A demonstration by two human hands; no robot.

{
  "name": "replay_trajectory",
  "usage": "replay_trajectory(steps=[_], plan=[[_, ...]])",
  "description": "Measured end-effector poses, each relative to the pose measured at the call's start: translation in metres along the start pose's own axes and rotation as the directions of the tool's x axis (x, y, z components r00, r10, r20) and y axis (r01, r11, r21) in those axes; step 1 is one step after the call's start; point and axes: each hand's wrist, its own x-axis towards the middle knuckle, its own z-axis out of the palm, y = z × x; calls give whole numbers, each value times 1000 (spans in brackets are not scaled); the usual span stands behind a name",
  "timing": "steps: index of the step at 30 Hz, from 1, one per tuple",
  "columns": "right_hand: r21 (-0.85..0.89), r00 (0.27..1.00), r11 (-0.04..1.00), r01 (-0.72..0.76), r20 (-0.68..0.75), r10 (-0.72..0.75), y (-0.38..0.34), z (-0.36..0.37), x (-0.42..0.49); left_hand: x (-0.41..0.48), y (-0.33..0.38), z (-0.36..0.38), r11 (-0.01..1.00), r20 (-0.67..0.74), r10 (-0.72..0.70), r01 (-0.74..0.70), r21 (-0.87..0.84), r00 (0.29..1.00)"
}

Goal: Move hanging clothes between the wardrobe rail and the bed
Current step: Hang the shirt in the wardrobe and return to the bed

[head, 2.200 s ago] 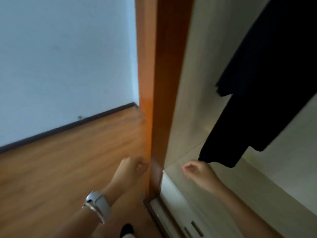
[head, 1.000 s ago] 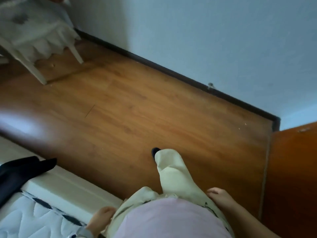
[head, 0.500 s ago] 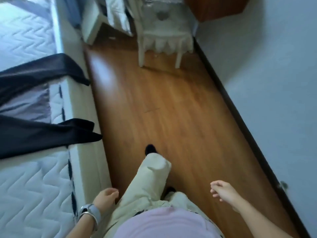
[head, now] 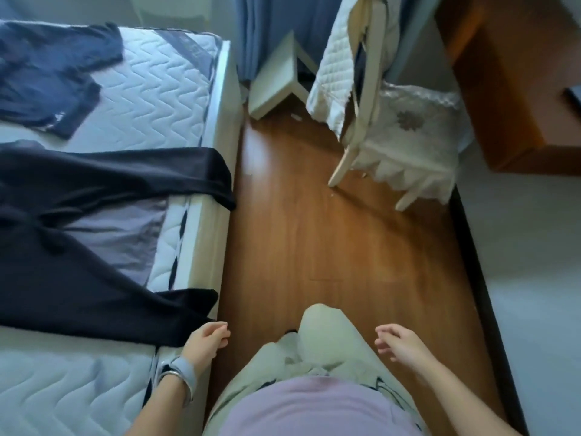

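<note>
Room: wooden floor (head: 314,234) beside bed (head: 217,171).
Bed: black garment (head: 78,262) draped over its edge.
Hands: left hand (head: 206,339) and right hand (head: 397,341) apart, empty (fingers loosely curled).

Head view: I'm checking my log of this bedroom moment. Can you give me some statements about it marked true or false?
1. The left hand and right hand hold nothing. True.
2. The black garment drapes over the bed's edge. True.
3. The navy T-shirt lies on the wooden floor. False: it lies on the bed.
4. The white chair stands on the bed. False: it stands on the wooden floor.
</note>
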Motion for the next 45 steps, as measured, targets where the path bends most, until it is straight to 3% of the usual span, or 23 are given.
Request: replay_trajectory(steps=[2, 6, 9, 12, 16, 23, 26, 30, 36, 40, 45], plan=[[-37, 999, 998, -41, 3, 41, -31, -8, 24, 18, 21, -4, 999, 0, -11, 11, -48, 1000], [-145, 987, 977, -157, 20, 162, -90, -22, 75, 57, 40, -14, 974, 3, -186, 185, -131, 983], [-193, 990, 971, -139, 9, 144, -151, -31, 116, 87, 65, -23, 944, -40, -293, 282, -171, 955], [-257, 996, 964, -67, 41, 80, -234, -36, 158, 112, 116, -29, 934, -60, -289, 267, -237, 955], [-216, 996, 975, 44, 82, -27, -360, -28, 203, 159, 194, -55, 886, -122, -300, 229, -403, 946], [-231, 949, 932, 278, 215, -230, -540, 8, 255, 215, 287, -98, 858, -183, -271, 150, -492, 945], [-317, 956, 914, 252, 231, -184, -570, 17, 280, 250, 308, -107, 816, -151, -326, 198, -542, 933], [-424, 984, 900, 97, 180, -21, -601, 11, 299, 283, 334, -130, 762, -109, -422, 287, -581, 900], [-430, 992, 897, 104, 107, -63, -689, 6, 325, 325, 406, -176, 759, -137, -387, 231, -609, 912], [-517, 976, 835, 187, 191, -101, -745, 29, 345, 343, 446, -199, 755, -203, -317, 117, -646, 926], [-700, 936, 633, 332, 328, -127, -823, 55, 393, 350, 460, -186, 631, -175, -483, 202, -749, 858]])
